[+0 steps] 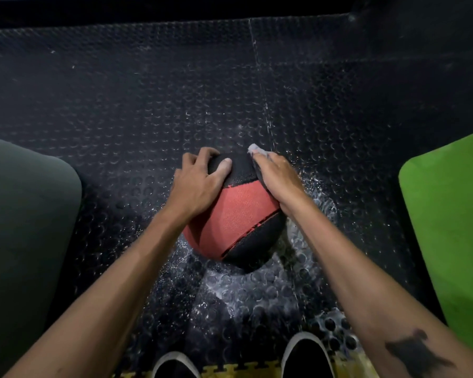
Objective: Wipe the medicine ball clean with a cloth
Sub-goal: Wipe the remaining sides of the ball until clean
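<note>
I see the red-and-black medicine ball resting on the studded black rubber floor, between a dark mat on its left and a green mat on its right. The left hand lies spread over the ball's upper left, bracing it. The right hand presses a grey cloth flat against the ball's upper right. I judge wiping is underway; next I would turn the ball toward the unwiped lower panels while keeping it steady.

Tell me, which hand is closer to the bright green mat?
The right hand. It presses the cloth on the ball's right side, toward the green mat. The left hand holds the ball's far-left side.
</note>
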